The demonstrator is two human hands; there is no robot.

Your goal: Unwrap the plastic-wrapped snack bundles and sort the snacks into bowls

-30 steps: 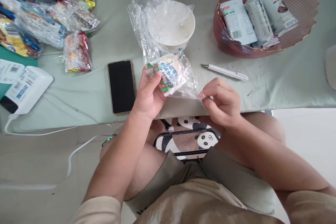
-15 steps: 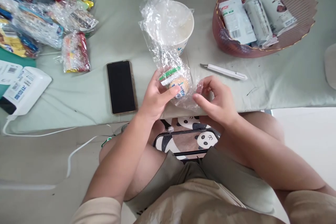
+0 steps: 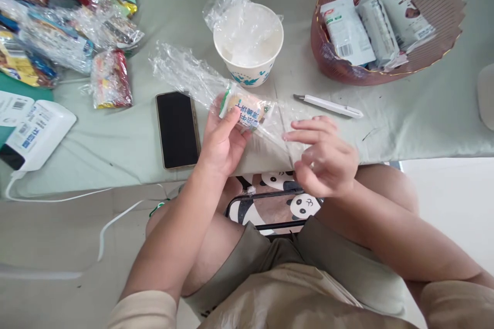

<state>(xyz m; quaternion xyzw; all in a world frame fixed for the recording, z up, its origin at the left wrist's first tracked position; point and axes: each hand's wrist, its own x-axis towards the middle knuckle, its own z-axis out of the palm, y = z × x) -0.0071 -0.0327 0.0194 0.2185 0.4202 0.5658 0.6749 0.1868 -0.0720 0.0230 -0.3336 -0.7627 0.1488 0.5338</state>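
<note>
My left hand (image 3: 221, 141) grips a small wrapped pastry (image 3: 247, 109) with blue print, which sits inside a long clear plastic bag (image 3: 185, 71) lying slantwise over the table edge. My right hand (image 3: 326, 157) hovers just right of the bag, index finger stretched toward its lower corner, the other fingers curled, holding nothing I can see. Behind the pastry stands a white paper bowl (image 3: 249, 69) stuffed with crumpled clear plastic.
A black phone (image 3: 177, 128) lies left of my left hand. A white pen-like cutter (image 3: 328, 105) lies to the right. A pink basket (image 3: 339, 69) holds wrapped snacks. Several snack bags (image 3: 57, 25) pile at the back left, beside a white device (image 3: 36, 131) with a cord.
The bag has swung from upright over the bowl to lying toward the left. My left hand turned the pastry. My right hand let go of the bag's corner and drew back.
</note>
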